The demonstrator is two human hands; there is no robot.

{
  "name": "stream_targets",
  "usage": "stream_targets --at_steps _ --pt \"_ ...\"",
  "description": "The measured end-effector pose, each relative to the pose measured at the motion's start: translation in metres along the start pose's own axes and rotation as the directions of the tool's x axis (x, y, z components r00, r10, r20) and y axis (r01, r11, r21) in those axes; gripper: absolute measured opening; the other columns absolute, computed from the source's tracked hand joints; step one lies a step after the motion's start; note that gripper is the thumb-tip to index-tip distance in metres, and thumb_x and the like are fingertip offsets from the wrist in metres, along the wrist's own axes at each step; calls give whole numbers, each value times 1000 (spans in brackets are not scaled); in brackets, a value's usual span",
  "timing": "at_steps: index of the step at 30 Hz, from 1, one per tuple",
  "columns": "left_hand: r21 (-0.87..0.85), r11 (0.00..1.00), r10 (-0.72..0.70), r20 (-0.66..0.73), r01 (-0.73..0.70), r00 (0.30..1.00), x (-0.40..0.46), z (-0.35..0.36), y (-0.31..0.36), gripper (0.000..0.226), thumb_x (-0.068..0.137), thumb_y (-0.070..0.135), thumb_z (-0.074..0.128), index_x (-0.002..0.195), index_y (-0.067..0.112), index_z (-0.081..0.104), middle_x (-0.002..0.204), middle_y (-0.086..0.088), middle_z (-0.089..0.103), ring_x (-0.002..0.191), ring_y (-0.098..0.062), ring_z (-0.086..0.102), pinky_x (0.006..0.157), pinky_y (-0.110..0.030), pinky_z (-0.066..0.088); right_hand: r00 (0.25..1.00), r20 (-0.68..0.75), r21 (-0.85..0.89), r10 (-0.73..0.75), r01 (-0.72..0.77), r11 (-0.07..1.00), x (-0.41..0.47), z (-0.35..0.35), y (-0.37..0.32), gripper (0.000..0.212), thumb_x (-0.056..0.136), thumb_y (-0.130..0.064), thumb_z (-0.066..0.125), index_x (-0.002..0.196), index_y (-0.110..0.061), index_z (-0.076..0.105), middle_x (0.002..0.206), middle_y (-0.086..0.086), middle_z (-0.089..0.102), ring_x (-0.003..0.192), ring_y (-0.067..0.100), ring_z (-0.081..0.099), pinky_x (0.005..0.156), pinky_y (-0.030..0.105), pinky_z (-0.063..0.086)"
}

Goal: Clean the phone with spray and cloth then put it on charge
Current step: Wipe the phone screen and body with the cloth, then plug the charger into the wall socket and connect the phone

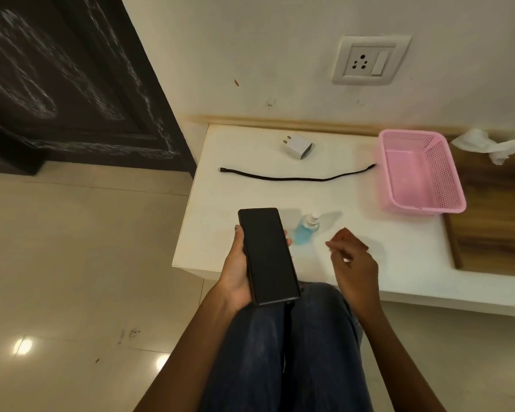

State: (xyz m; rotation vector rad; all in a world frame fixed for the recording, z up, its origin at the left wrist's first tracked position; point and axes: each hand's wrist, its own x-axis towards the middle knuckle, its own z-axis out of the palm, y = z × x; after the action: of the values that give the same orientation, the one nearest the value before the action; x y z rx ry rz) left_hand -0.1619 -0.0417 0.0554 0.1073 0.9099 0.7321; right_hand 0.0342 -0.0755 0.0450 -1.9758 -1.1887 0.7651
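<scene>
My left hand [235,273] grips a black phone [266,254], screen up and dark, over the near left corner of the white table [354,200]. Just right of the phone stands a small spray bottle [305,228] of blue liquid with a white nozzle. My right hand [354,263] hovers right of the bottle with loosely curled fingers and holds nothing. A black cable [295,177] lies stretched across the table, and a white charger plug [298,146] lies behind it. A crumpled white cloth [488,144] lies at the far right on the wooden surface.
A pink plastic basket [419,171] stands on the table's right side, with nothing in it. A wall socket with a switch [369,60] is above the table. A dark door [57,78] is to the left, above tiled floor. My knees are below the table's edge.
</scene>
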Motion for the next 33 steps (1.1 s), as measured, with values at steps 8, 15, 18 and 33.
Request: stream_targets --at_steps 8,15,18,33 --pt "69 997 37 -164 -26 986 21 11 19 80 90 70 22 117 10 68 130 -17 59 112 -30 55 101 -44 43 854 484 106 193 -276 955 -15 30 -46 26 99 -23 42 119 -14 56 119 5 58 110 20 56 98 36 45" --pt "379 925 149 -328 -15 933 54 10 26 81 87 74 8 130 22 52 125 -13 61 112 -31 59 104 -50 43 733 540 69 413 -528 847 -4 53 -53 50 95 -32 49 141 -18 34 146 4 37 130 24 40 106 37 38" --pt "453 891 180 -348 -3 920 62 12 24 84 85 74 4 139 23 43 135 -10 55 119 -29 55 106 -49 41 722 527 58 448 -556 829 0 59 -53 53 95 -33 50 143 -20 30 149 3 32 132 24 37 106 37 35" --pt "649 756 319 -254 -83 913 81 0 18 71 90 62 -1 152 30 8 161 3 8 148 -23 8 119 -48 5 718 490 43 494 -586 809 4 82 -50 62 94 -34 50 146 -25 18 154 1 21 137 24 28 105 40 34"
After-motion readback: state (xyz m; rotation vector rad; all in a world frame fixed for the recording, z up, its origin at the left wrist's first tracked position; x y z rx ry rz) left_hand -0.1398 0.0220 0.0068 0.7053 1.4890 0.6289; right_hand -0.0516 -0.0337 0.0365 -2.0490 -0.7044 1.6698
